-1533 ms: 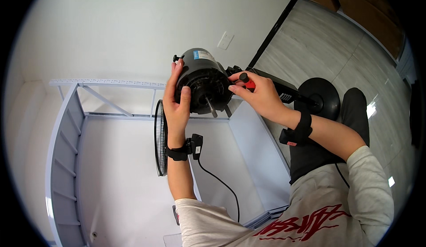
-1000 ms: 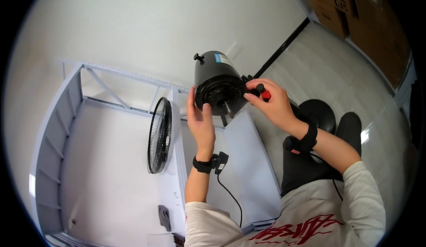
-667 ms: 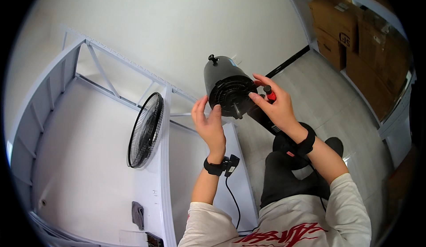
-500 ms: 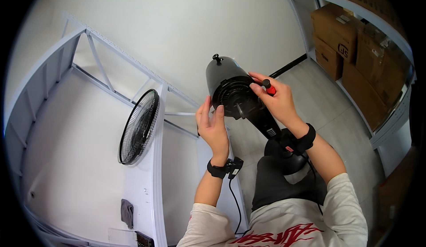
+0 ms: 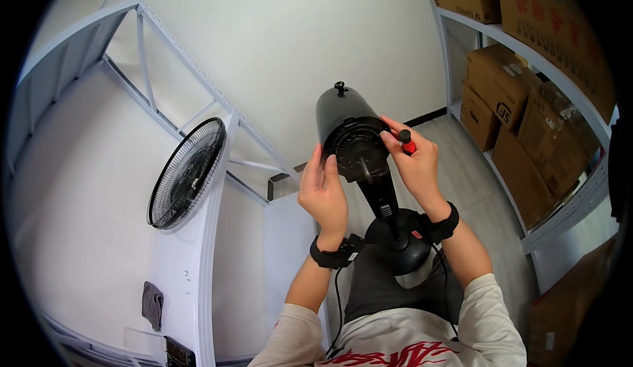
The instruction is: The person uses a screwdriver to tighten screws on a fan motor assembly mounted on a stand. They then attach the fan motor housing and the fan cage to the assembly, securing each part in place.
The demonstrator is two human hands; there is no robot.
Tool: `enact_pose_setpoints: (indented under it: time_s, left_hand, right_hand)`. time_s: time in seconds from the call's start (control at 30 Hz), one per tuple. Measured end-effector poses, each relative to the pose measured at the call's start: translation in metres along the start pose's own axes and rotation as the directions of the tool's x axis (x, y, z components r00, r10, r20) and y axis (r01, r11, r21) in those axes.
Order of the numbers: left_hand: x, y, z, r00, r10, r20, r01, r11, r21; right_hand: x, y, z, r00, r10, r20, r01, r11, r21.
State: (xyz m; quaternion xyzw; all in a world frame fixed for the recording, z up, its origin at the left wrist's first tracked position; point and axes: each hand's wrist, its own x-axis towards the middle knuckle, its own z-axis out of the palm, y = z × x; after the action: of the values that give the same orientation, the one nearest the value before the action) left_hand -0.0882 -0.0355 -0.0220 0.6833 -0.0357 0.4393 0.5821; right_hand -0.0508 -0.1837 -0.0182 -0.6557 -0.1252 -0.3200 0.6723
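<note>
In front of me a dark grey fan motor housing faces my chest, its black ribbed front tilted upward and a knob on its top. The fingers of my left hand press on the left rim of the housing. My right hand grips the opposite rim with its fingertips. Tucked in that same hand is a screwdriver with a red and black handle, its shaft hidden. Below the housing, a black stand runs down to a round black base by my legs.
A round black fan grille leans on the white shelf at left. On that shelf lie a grey cloth, tiny parts and a dark gridded case. Cardboard boxes fill a rack at right. Wrist straps carry cables.
My view has shifted, so the shelf and grille sit farther left and more of the base shows. Both hands keep their hold on the housing, and the screwdriver stays in the right hand.
</note>
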Motion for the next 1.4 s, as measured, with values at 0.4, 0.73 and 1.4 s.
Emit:
enact_pose_setpoints:
  time_s: [0.4, 0.73, 1.4]
  left_hand:
    - [-0.007, 0.011, -0.004, 0.986, -0.152, 0.063, 0.164, 0.932, -0.324]
    - [0.001, -0.006, -0.009, 0.995, 0.025, 0.099, -0.005, 0.982, -0.19]
    - [0.042, 0.041, -0.026, 0.875, 0.167, 0.455, -0.364, 0.847, 0.388]
  right_hand:
    - [0.002, -0.009, -0.011, 0.988, 0.016, 0.153, 0.005, 0.991, -0.134]
    - [0.007, -0.012, -0.015, 0.973, 0.119, 0.197, -0.098, 0.989, -0.112]
    - [-0.003, -0.012, 0.004, 0.999, -0.035, 0.012, 0.037, 0.973, -0.228]
